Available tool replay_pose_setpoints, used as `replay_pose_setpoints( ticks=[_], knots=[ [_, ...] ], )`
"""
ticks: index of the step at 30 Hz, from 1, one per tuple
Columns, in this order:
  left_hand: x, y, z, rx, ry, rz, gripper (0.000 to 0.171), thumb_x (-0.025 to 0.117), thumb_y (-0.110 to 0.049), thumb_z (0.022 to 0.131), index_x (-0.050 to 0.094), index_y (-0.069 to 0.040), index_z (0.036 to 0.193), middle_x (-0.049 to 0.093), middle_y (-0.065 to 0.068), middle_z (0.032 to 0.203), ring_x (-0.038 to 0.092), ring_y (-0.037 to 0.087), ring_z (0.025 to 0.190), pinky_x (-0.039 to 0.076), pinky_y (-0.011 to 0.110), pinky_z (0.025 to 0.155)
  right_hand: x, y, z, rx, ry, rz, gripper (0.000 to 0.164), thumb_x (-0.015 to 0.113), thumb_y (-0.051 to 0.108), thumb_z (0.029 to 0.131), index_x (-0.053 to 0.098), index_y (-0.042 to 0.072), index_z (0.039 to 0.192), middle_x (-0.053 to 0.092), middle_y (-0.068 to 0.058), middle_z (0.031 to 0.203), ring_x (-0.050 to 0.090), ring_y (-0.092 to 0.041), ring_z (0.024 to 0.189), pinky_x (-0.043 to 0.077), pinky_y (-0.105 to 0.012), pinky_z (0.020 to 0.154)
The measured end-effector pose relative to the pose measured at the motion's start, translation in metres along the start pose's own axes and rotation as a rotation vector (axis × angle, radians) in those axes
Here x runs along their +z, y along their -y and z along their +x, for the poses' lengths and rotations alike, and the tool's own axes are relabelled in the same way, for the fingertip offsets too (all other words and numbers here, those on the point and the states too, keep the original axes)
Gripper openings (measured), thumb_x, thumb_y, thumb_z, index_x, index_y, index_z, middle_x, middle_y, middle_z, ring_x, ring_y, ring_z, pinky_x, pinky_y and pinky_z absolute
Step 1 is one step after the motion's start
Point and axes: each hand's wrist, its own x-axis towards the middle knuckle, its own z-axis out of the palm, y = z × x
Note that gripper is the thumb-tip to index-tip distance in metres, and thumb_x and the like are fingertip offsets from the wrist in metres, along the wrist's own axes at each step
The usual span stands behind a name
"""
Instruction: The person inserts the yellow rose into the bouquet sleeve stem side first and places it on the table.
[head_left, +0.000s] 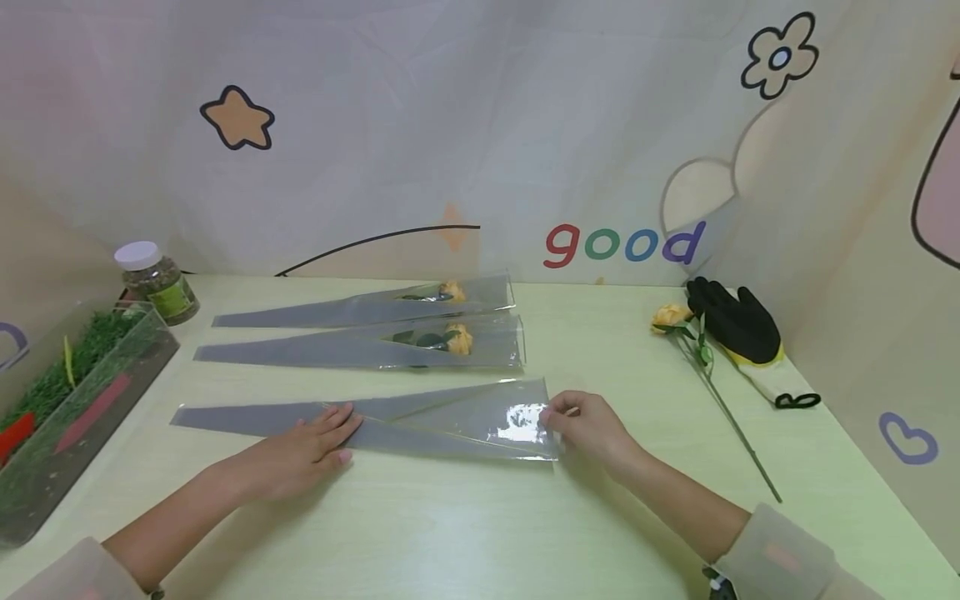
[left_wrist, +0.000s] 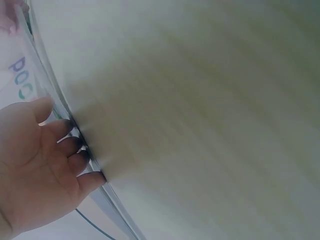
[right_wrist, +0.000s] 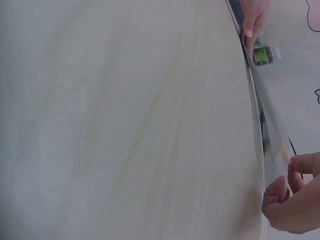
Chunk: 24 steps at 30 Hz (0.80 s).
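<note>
A long tapered grey flower sleeve (head_left: 442, 423) with a clear front lies across the table, its wide end to the right. My left hand (head_left: 311, 454) rests on its narrower part with fingers extended. The left wrist view shows that palm (left_wrist: 42, 165) from the side, fingertips down on the surface. At the sleeve's wide end my right hand (head_left: 600, 429) pinches the edge between thumb and fingers. In the right wrist view the same hand (right_wrist: 295, 197) holds the sleeve's mouth slightly raised. No flower shows inside this sleeve.
Behind lie two sleeves (head_left: 300, 353) (head_left: 300, 315), each holding a yellow rose. To the right are a loose yellow rose (head_left: 671, 317) with a long stem and a black-and-white glove (head_left: 738, 325). At left stand a clear box (head_left: 97, 417) of artificial grass and a lidded jar (head_left: 168, 287).
</note>
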Motion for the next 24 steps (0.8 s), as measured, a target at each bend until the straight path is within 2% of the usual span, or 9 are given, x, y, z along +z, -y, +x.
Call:
replay_pose_setpoints(
  ticks=[4,9,13,18,24],
  knots=[
    [0.0006,0.0009,-0.0015,0.002,-0.027,0.000,0.060,0.035,-0.040,0.100,0.026,0.001,0.144,0.015,0.021,0.150,0.012,0.040,0.135,0.015,0.061,0.102,0.0024,0.0028,-0.0018,0.021,-0.035,0.026,0.008,0.060,0.006,0.086,0.060,-0.002,0.083,0.057,-0.005,0.080,0.050,-0.016,0.071,0.043,-0.027,0.064],
    [0.0024,0.0012,-0.0021,0.006,-0.064,0.005,0.061,0.037,-0.039,0.100,0.026,0.001,0.144,0.017,0.021,0.149,0.013,0.041,0.135,0.016,0.060,0.102,0.0041,0.0061,-0.0025,0.013,-0.055,0.115,0.006,0.059,0.002,0.086,0.059,-0.002,0.082,0.061,-0.006,0.080,0.057,-0.016,0.076,0.047,-0.029,0.073],
    [0.0027,0.0005,-0.0023,0.005,-0.072,-0.003,0.061,0.038,-0.037,0.100,0.025,0.001,0.144,0.016,0.021,0.149,0.013,0.041,0.135,0.016,0.061,0.102,0.0030,0.0041,-0.0031,-0.016,-0.011,0.160,0.008,0.055,0.003,0.090,0.054,-0.002,0.084,0.064,-0.011,0.088,0.060,-0.019,0.082,0.048,-0.031,0.076],
    [0.0016,0.0003,-0.0017,-0.018,-0.059,-0.023,0.062,0.038,-0.038,0.099,0.021,-0.001,0.146,0.011,0.021,0.151,0.011,0.041,0.135,0.015,0.060,0.103,0.0025,0.0036,-0.0052,-0.053,0.060,0.174,0.011,0.046,0.007,0.096,0.048,-0.001,0.089,0.063,-0.020,0.108,0.060,-0.028,0.096,0.047,-0.033,0.079],
    [-0.0017,-0.0024,0.0023,-0.080,-0.041,-0.034,0.065,0.038,-0.040,0.099,0.017,0.000,0.146,0.006,0.021,0.151,0.017,0.042,0.133,0.024,0.058,0.100,0.0038,0.0055,-0.0061,-0.034,0.102,0.146,0.013,0.041,0.010,0.098,0.046,-0.001,0.093,0.059,-0.021,0.114,0.059,-0.029,0.098,0.046,-0.030,0.074]
  ],
)
